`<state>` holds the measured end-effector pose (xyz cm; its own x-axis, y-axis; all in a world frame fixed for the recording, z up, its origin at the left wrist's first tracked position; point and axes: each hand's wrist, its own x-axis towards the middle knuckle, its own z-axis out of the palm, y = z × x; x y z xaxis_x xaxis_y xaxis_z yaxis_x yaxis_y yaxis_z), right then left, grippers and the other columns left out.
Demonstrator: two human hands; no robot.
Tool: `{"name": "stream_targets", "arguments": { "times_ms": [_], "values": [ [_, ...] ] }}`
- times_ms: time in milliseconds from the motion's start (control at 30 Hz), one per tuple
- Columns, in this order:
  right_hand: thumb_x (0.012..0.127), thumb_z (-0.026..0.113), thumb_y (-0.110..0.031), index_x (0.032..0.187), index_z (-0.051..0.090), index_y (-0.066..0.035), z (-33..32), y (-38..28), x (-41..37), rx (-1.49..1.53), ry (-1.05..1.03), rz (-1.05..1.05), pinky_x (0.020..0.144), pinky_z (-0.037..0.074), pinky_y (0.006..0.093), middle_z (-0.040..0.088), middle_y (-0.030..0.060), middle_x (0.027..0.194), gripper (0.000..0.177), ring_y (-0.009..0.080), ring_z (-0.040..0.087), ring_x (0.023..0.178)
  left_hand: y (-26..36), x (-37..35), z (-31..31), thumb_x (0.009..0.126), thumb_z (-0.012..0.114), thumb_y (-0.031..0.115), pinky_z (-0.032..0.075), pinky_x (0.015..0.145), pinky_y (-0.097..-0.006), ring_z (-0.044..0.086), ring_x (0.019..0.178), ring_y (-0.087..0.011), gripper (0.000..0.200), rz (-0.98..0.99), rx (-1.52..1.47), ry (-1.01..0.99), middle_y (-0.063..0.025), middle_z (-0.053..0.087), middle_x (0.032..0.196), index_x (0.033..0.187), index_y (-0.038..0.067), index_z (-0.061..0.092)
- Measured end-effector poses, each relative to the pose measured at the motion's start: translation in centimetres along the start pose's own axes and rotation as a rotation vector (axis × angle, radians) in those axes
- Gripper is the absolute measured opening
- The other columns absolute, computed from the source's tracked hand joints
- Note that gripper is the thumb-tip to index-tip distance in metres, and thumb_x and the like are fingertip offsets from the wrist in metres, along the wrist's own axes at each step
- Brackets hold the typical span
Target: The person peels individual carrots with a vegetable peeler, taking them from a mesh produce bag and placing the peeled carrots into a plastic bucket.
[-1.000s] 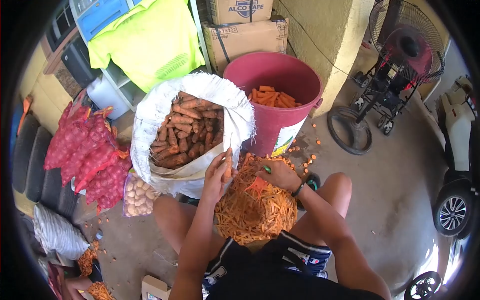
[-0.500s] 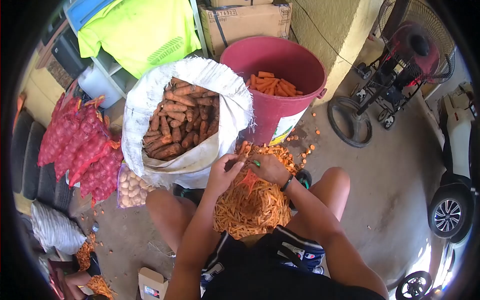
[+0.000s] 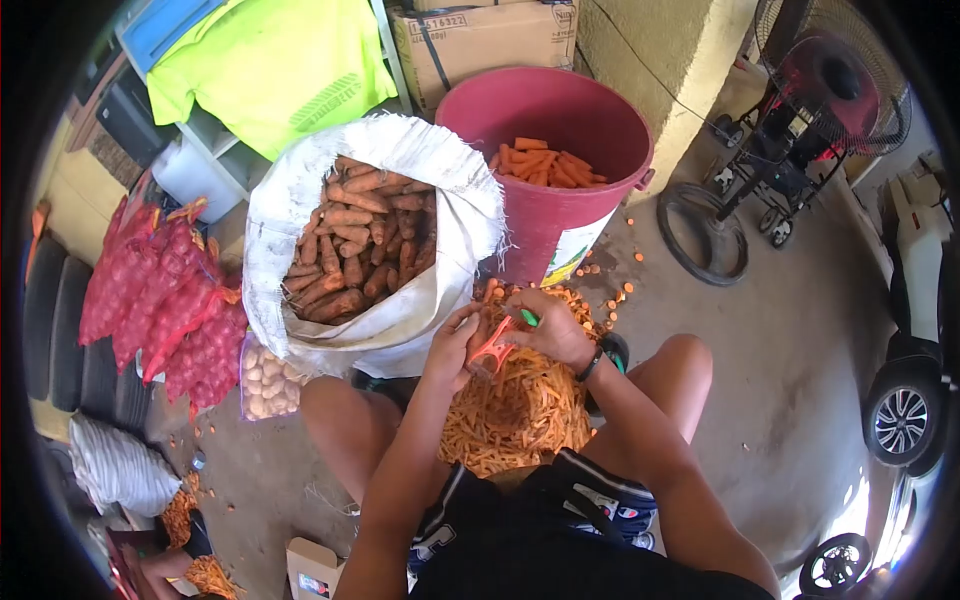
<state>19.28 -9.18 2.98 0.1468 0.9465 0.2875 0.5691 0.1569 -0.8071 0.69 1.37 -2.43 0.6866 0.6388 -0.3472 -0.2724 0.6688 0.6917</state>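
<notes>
My right hand [image 3: 556, 328] is closed on an orange peeler [image 3: 492, 346], whose forked head points toward my other hand. A green piece [image 3: 529, 318] shows at the fingers of that same hand. My left hand [image 3: 455, 345] is curled around what looks like an unpeeled carrot [image 3: 487, 322], mostly hidden by the fingers. Both hands are close together over a heap of carrot peelings [image 3: 515, 415] between my knees. Just beyond them stands a white sack [image 3: 460, 225] full of unpeeled carrots [image 3: 365, 235]. Peeled carrots [image 3: 548, 165] lie inside a dark red bin [image 3: 590, 105].
Red net bags of onions [image 3: 150, 280] and a bag of potatoes [image 3: 265, 380] stand left. Carrot ends [image 3: 615, 298] litter the floor near the bin. A fan [image 3: 835, 90] and a tyre [image 3: 702, 232] are at right. Another person's leg [image 3: 160, 570] shows lower left.
My right hand has lifted and turned, moving slightly up and right with the peeler. The peeler head now sits higher, beside my left hand. The view has shifted slightly.
</notes>
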Motion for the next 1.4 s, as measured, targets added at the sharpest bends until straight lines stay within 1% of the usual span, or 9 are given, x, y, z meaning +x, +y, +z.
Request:
{"name": "stream_targets", "arguments": {
  "times_ms": [200,333,467,667,767,867,1100,1233,1400],
  "values": [
    [0.071,0.089,-0.018,0.106,0.068,-0.004,-2.0,2.6,0.1,-0.146,0.252,0.012,0.073,0.055,0.0377,0.068,0.0128,0.093,0.043,0.0278,0.067,0.081,0.6,-1.1,1.5,0.104,0.054,0.014,0.058,0.085,-0.0316,0.068,0.102,-0.0192,0.031,-0.125,0.172,-0.104,-0.0113,0.065,0.119,0.13,-0.002,0.055],
    [0.071,0.091,-0.019,0.105,0.068,-0.004,-4.5,4.2,0.1,-0.124,0.357,0.166,0.071,0.055,0.0354,0.07,0.0117,0.091,0.043,0.0204,0.068,0.08,1.4,-2.1,2.0,0.104,0.055,0.015,0.058,0.08,-0.0298,0.068,0.096,-0.0179,0.029,-0.165,0.129,-0.104,-0.0106,0.066,0.116,0.129,0.0,0.058],
    [0.07,0.09,-0.018,0.105,0.067,-0.006,-0.6,-0.7,-1.4,-0.034,0.099,-0.069,0.071,0.055,0.0381,0.068,0.0119,0.091,0.043,0.0233,0.067,0.079,0.8,-0.7,2.8,0.104,0.055,0.017,0.057,0.072,-0.0276,0.067,0.087,-0.0163,0.029,-0.095,0.041,0.007,-0.0087,0.065,0.11,0.129,0.002,0.059],
    [0.069,0.091,-0.018,0.106,0.067,-0.004,-3.8,4.0,-0.4,-0.196,0.408,0.169,0.07,0.055,0.0366,0.068,0.0116,0.091,0.046,0.025,0.067,0.079,1.3,-2.4,2.3,0.104,0.056,0.018,0.056,0.081,-0.0278,0.067,0.097,-0.0166,0.03,-0.158,0.146,-0.102,-0.0091,0.066,0.112,0.127,-0.001,0.059],
    [0.069,0.091,-0.018,0.107,0.067,-0.003,-1.9,3.0,-1.2,-0.018,0.283,0.164,0.07,0.054,0.0375,0.067,0.0122,0.089,0.048,0.0245,0.067,0.078,1.4,-1.6,2.4,0.104,0.056,0.018,0.056,0.077,-0.0269,0.066,0.094,-0.0158,0.029,-0.111,0.096,-0.07,-0.0085,0.066,0.109,0.126,-0.001,0.059],
    [0.068,0.091,-0.019,0.107,0.068,-0.003,0.0,-1.0,-1.7,-0.085,0.172,-0.124,0.068,0.055,0.0369,0.068,0.0115,0.087,0.048,0.0235,0.067,0.075,0.9,-1.2,3.0,0.104,0.056,0.019,0.056,0.068,-0.0264,0.065,0.085,-0.0149,0.029,-0.077,0.068,0.027,-0.0075,0.065,0.104,0.125,0.0,0.059],
    [0.068,0.092,-0.02,0.103,0.067,-0.003,-2.9,3.2,-0.4,-0.032,0.35,0.292,0.075,0.056,0.0369,0.068,0.0109,0.09,0.046,0.0229,0.068,0.083,1.0,-1.9,2.2,0.104,0.055,0.018,0.056,0.067,-0.0282,0.064,0.083,-0.0151,0.028,-0.089,0.124,-0.044,-0.0075,0.064,0.101,0.126,0.001,0.059],
    [0.071,0.09,-0.021,0.101,0.067,-0.002,0.5,-0.5,-1.4,-0.136,0.179,-0.197,0.064,0.056,0.0349,0.071,0.0114,0.092,0.042,0.0259,0.069,0.075,0.4,-0.9,2.2,0.104,0.056,0.018,0.056,0.067,-0.0286,0.064,0.083,-0.0147,0.026,-0.065,0.046,0.001,-0.0071,0.064,0.103,0.124,0.002,0.061],
    [0.07,0.091,-0.017,0.104,0.067,-0.001,-1.9,3.1,-0.4,-0.186,0.344,0.107,0.066,0.056,0.0335,0.07,0.0109,0.082,0.044,0.0215,0.068,0.072,0.8,-2.2,1.4,0.102,0.059,0.019,0.056,0.064,-0.0276,0.065,0.081,-0.0151,0.027,-0.122,0.193,0.001,-0.0076,0.065,0.104,0.123,0.001,0.061]
  ]
}}
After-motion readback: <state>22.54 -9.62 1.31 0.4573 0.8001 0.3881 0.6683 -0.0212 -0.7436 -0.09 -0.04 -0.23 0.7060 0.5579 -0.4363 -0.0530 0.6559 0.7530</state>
